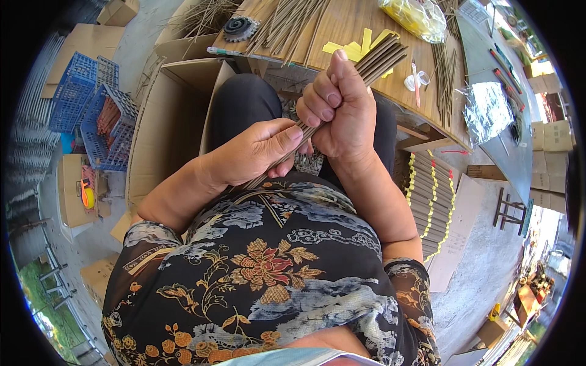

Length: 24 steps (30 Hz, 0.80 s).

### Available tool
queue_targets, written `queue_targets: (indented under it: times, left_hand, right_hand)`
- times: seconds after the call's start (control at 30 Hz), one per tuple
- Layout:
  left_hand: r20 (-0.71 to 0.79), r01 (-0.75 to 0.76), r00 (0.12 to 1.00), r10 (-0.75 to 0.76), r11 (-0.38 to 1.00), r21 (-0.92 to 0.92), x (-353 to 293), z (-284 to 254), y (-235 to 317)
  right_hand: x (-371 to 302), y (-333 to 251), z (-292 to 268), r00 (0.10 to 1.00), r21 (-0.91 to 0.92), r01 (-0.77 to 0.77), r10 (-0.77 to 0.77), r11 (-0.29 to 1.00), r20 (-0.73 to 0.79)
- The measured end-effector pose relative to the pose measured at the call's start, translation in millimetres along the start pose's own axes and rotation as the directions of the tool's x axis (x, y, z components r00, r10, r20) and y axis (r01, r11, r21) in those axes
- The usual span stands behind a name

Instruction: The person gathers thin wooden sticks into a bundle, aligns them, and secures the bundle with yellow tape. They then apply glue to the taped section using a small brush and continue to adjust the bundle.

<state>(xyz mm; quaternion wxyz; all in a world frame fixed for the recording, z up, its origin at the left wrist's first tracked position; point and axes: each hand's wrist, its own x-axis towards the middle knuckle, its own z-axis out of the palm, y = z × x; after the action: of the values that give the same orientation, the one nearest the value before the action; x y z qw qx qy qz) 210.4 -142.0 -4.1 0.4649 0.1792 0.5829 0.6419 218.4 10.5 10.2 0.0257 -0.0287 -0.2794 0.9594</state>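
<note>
A bundle of thin brown incense sticks (pixel 382 60) slants across my lap, its far ends fanned slightly over the table's edge. My right hand (pixel 345 110) is wrapped round the upper part, thumb pointing up. Lower down, my left hand (pixel 253 151) closes on the same bundle between thumb and fingers. The near ends of the sticks run under my left hand toward my shirt and are partly hidden. Just beyond the bundle, yellow paper strips (pixel 365 43) lie on the wooden table (pixel 342 24).
Loose sticks (pixel 287 27) and a dark toothed gear (pixel 239 28) lie on the table, with a bag of yellow material (pixel 415 17). An open cardboard box (pixel 165 122) stands at my left, blue crates (pixel 76 91) beyond. Yellow-banded bundles (pixel 430 201) lie at right.
</note>
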Motion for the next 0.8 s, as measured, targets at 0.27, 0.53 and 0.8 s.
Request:
queue_targets:
  times: [0.27, 0.53, 0.8]
  left_hand:
    - [0.048, 0.066, 0.997, -0.058, 0.98, -0.187, -0.9, -9.1, -4.9]
    - [0.026, 0.038, 0.999, -0.037, 0.997, -0.063, 3.8, -12.5, -6.8]
    - [0.0, 0.041, 0.999, -0.041, 0.999, -0.033, 7.3, -24.1, -7.2]
  right_hand:
    - [9.7, 3.8, -6.4, 0.999, 0.013, -0.034, 0.034, 0.999, 0.003]
    - [16.7, 7.3, -9.9, 0.998, 0.004, -0.063, 0.063, 0.998, -0.004]
    - [31.9, 12.6, -9.0, 0.994, -0.007, -0.112, 0.112, 0.994, -0.017]
